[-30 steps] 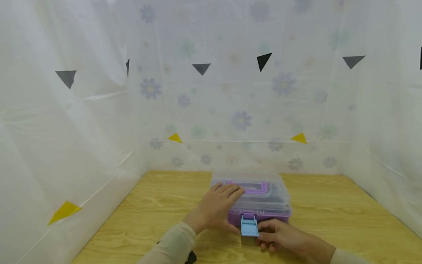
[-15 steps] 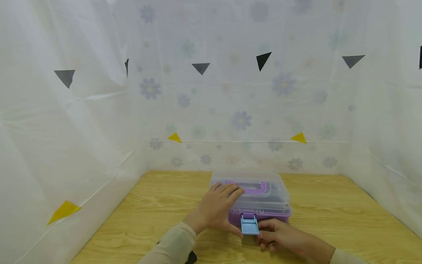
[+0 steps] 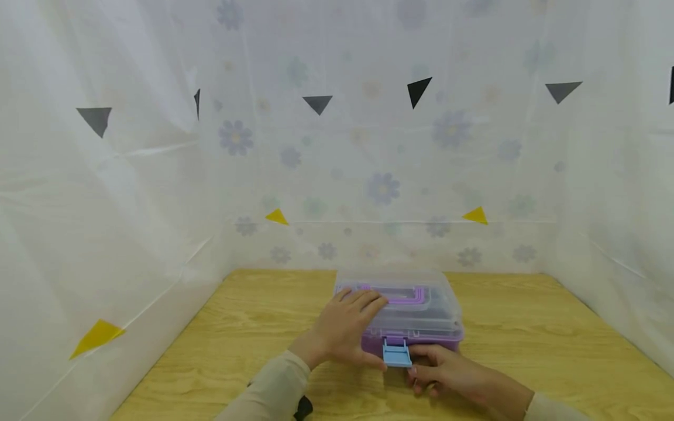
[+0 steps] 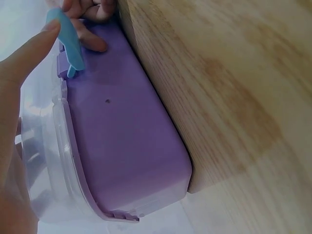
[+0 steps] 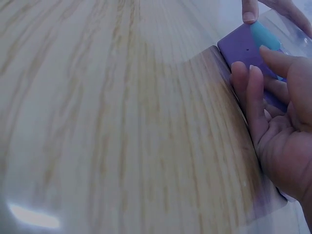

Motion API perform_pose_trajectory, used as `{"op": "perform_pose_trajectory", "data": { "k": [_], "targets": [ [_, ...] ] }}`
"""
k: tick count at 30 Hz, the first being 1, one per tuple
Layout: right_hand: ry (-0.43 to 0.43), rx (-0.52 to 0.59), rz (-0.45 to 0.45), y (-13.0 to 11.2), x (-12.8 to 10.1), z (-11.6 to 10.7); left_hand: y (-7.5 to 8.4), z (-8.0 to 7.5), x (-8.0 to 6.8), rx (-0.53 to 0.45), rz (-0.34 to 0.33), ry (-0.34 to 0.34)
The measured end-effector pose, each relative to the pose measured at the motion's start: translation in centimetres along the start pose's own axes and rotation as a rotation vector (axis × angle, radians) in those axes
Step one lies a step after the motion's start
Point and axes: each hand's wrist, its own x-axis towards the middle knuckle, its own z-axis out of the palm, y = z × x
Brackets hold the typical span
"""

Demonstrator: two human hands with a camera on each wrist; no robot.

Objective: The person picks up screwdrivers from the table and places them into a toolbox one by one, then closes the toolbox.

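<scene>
Now left hand (image 3: 344, 327) flat on box (image 3: 421, 318).

Recording booth: plastic sheets (image 3: 131, 193) w/ triangle markers (image 3: 317, 103).

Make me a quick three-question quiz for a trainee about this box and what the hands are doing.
1. True or false: the left hand rests on the clear lid of the box.
2. What colour is the latch?
3. The right hand is: A) flat on the table, away from the box; B) at the box front by the latch; C) out of view.

Key: 1 true; 2 blue; 3 B.
</scene>
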Motion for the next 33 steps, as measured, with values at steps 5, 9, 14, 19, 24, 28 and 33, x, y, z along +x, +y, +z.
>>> {"op": "perform_pose_trajectory", "data": {
  "k": [5, 9, 14, 19, 24, 28, 33],
  "targets": [
    [0.008, -0.013, 0.001, -0.1, -0.09, 0.05, 0.06, -0.01, -0.07, -0.007, 0.0, -0.006],
    [0.024, -0.024, 0.008, -0.03, -0.16, 0.17, 0.07, 0.13, -0.18, -0.019, 0.002, 0.001],
    [0.031, -0.041, 0.005, 0.03, -0.2, 0.32, 0.17, 0.25, -0.11, -0.039, -0.006, 0.019],
    [0.029, -0.021, 0.006, 0.08, -0.19, 0.25, 0.28, 0.17, -0.01, -0.071, -0.031, 0.017],
    [0.021, -0.007, -0.001, 0.19, -0.24, 0.29, 0.38, 0.16, 0.07, -0.07, -0.046, 0.024],
    [0.004, -0.001, -0.018, 0.27, -0.19, 0.45, 0.47, 0.27, 0.14, -0.064, -0.053, 0.049],
    [-0.006, 0.002, -0.039, 0.33, -0.17, 0.47, 0.69, 0.28, 0.39, -0.064, -0.072, 0.066]
  ]
}}
